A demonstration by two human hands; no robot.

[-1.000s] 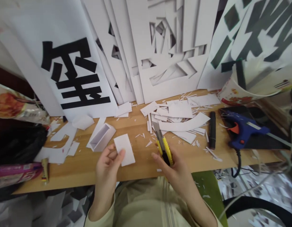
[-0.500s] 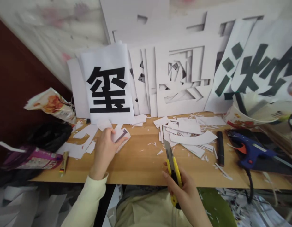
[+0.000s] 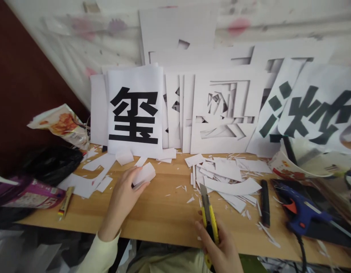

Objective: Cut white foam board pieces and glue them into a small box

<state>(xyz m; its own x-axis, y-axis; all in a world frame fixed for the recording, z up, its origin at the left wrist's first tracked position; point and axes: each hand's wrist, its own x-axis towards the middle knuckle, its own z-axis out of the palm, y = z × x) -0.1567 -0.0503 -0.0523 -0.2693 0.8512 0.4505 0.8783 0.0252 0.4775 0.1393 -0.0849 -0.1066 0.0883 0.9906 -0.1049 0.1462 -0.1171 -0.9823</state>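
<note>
My left hand (image 3: 125, 195) is closed on a small folded piece of white paper (image 3: 146, 173), held just above the wooden table left of the middle. Part of the paper is hidden behind my fingers. My right hand (image 3: 217, 242) grips a yellow and black utility knife (image 3: 211, 223) near the table's front edge. Its blade is out and points away from me, toward a pile of white paper offcuts (image 3: 229, 170). Behind my left hand leans a white sheet with a black printed character (image 3: 135, 113). More offcuts (image 3: 92, 176) lie to the left of that hand.
White boards with cut-out shapes (image 3: 223, 140) lean on the wall. A blue glue gun (image 3: 303, 212), a black marker (image 3: 265, 203) and a paper bowl (image 3: 286, 168) are on the right. At left are a snack bag (image 3: 61, 125), a purple package (image 3: 35, 193) and a small tube (image 3: 66, 203).
The paper in my left hand has turned, and its dark inner side no longer shows. My view has tilted up a little. My right hand still holds the knife.
</note>
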